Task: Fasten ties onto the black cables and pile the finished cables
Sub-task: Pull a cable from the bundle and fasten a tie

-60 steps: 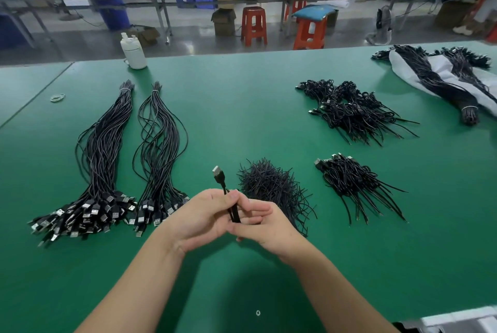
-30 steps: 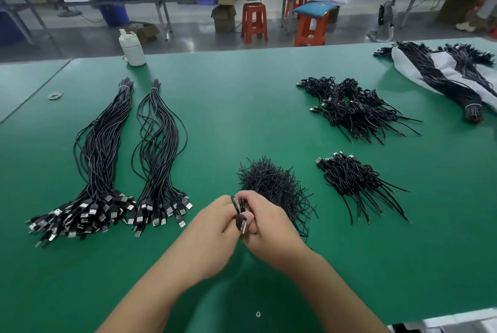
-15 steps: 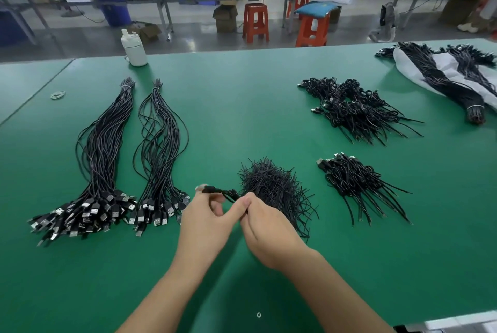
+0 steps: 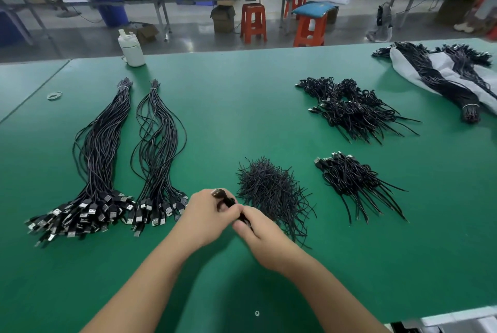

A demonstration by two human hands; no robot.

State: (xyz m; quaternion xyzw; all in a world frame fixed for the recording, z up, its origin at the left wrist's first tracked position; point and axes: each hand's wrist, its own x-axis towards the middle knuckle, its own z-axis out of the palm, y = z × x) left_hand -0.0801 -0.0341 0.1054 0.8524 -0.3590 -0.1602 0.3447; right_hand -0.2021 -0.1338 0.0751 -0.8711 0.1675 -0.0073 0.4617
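A folded black cable [image 4: 225,198] with a USB plug at its upper left end sits between both hands. My left hand [image 4: 208,218] grips it near the plug, and my right hand [image 4: 258,234] pinches it just below. A heap of loose black ties [image 4: 271,190] lies right behind my hands. Two long bundles of untied cables [image 4: 99,160] [image 4: 156,155] stretch out on the left, plugs toward me. A small pile of tied cables [image 4: 355,182] lies to the right, with a bigger pile [image 4: 355,109] further back.
A white bottle [image 4: 131,49] stands at the far edge of the green table [image 4: 242,96]. Rubber bands [image 4: 54,95] lie at the far left. More cable bundles rest on a white bag [image 4: 441,74] at the far right. Orange stools [image 4: 252,22] stand beyond.
The cable stood upright between my hands, was then folded down, and now lies tilted with its plug to the upper left. My hands have stayed close together by the tie heap.
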